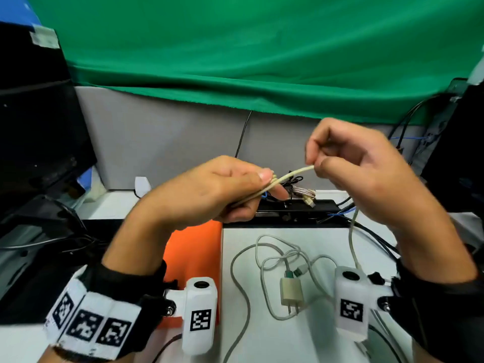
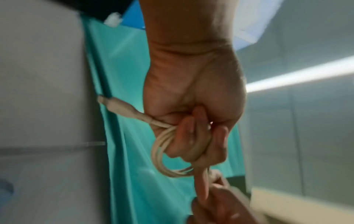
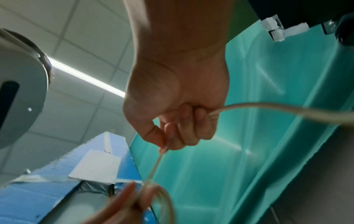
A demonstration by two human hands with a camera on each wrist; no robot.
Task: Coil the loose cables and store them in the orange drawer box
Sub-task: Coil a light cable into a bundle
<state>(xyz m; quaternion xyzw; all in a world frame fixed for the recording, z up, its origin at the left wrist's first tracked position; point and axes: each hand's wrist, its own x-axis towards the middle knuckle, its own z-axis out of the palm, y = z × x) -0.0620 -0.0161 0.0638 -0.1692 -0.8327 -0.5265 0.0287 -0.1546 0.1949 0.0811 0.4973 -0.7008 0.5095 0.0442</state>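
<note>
Both hands are raised above the desk with a cream cable [image 1: 290, 174] stretched between them. My left hand [image 1: 230, 189] grips a small coil of that cable [image 2: 162, 153] wound round its fingers; a connector end [image 2: 118, 106] sticks out of the fist. My right hand [image 1: 348, 166] pinches the cable's free run [image 3: 159, 157] between thumb and forefinger, and the rest trails down past the wrist [image 1: 352, 239] to the desk. The orange drawer box [image 1: 196, 252] lies under my left wrist, mostly hidden. A loose white cable with a wall plug [image 1: 290, 294] lies tangled on the white desk.
A black power strip [image 1: 296, 208] with a braided cable [image 1: 303, 192] on it sits behind the hands. Dark cables [image 1: 377, 237] run off to the right. Black equipment [image 1: 39, 132] stands at the left, a green cloth [image 1: 262, 61] hangs behind.
</note>
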